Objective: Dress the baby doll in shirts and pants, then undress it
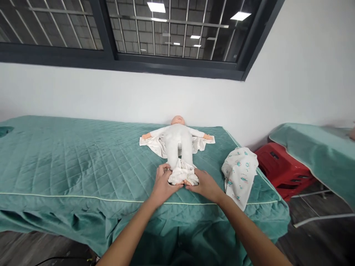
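A baby doll (pixel 179 136) with a white cloth body lies on its back on the green quilted bed, head toward the wall and arms spread over an opened white garment (pixel 158 147). Bunched white cloth (pixel 182 173) surrounds its lower legs near the bed's front edge. My left hand (pixel 163 184) grips the left side of this cloth, thumb beneath the doll's foot. On the other side, my right hand (pixel 203 184) holds the cloth's right side the same way. Both thumbs nearly meet at the feet, and the cloth partly hides the fingers.
A patterned white cloth (pixel 240 175) hangs over the front right part of the green bed (pixel 83 159). Beyond the bed's right end are a red plastic stool (pixel 285 170) and another green-covered bed (pixel 321 147). A wall with a barred window stands behind.
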### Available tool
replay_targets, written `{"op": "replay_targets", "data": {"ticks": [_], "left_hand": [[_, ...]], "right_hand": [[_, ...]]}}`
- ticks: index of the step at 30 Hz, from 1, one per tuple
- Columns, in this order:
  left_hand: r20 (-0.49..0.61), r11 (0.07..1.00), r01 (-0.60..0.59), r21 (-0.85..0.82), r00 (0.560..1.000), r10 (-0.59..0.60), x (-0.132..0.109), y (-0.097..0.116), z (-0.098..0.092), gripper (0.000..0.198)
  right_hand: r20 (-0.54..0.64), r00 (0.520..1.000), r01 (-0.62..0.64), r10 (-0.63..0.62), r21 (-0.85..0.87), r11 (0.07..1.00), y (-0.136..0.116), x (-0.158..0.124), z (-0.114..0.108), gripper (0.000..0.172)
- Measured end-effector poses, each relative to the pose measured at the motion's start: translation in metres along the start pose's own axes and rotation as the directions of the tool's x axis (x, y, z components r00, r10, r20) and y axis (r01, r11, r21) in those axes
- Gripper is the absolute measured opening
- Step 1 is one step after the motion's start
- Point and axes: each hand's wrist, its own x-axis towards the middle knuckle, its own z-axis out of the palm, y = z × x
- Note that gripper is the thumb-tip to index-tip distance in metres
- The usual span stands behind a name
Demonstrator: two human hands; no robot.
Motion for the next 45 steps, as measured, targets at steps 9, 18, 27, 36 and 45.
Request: {"op": "replay_targets", "data": {"ticks": [9, 18, 27, 36, 45], "left_hand": [[0.358, 0.995, 0.101, -0.006, 0.929, -0.092, -0.004, 0.065, -0.056, 0.017], [0.805, 0.998, -0.052, 0.020, 0.592, 0.015, 0.078, 0.126, -0.170, 0.031], [0.242, 0.932, -0.303, 0.198, 0.937, 0.253, 0.117, 0.190, -0.235, 0.009], [0.083, 0.931, -0.290, -0.223, 0.946, 0.314, 0.129, 0.181, -0.243, 0.026], [0.512, 0.966, -0.180, -0.187, 0.821, 0.252, 0.116, 0.183, -0.260, 0.035]], "right_hand": [[0.261, 0.965, -0.127, 0.025, 0.379, 0.917, -0.043, -0.027, -0.047, 0.030], [0.294, 0.937, 0.023, -0.188, 0.486, 0.874, -0.074, 0.033, -0.133, 0.054], [0.276, 0.915, 0.252, -0.294, 0.177, 0.951, -0.159, 0.098, -0.223, 0.043], [0.294, 0.913, 0.284, -0.283, 0.039, 0.958, -0.211, 0.102, -0.241, 0.029], [0.194, 0.860, 0.421, -0.472, 0.251, 0.871, -0.223, 0.098, -0.246, 0.017]]}}
